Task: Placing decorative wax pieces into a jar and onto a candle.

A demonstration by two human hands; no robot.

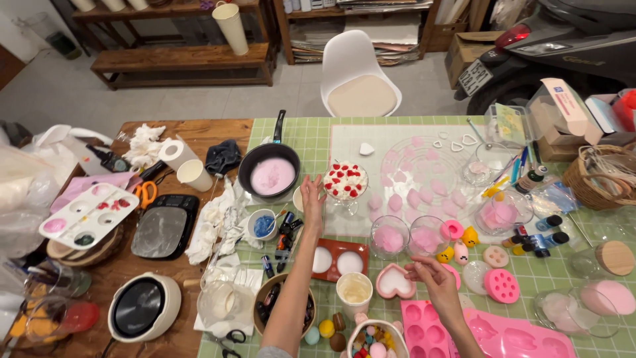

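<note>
Left hand [312, 193], fingers spread and holding nothing, steadied the stemmed glass dessert cup topped with white cream and red pieces [345, 181] near the surface's middle. Right hand [429, 273], fingers loosely curled and empty, hovered beside the pink heart-shaped mould [395, 282] toward the near edge.

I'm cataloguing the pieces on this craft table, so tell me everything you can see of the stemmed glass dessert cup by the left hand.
The stemmed glass dessert cup stands upright on the pale mat over the green checked cloth, right of the black pan. It looks like clear glass: a wide bowl on a short stem and foot. Its top is heaped with white, cream-like filling dotted with small red pieces. The left hand is open beside it, fingers close to the bowl's left side; whether they touch is unclear.
</note>
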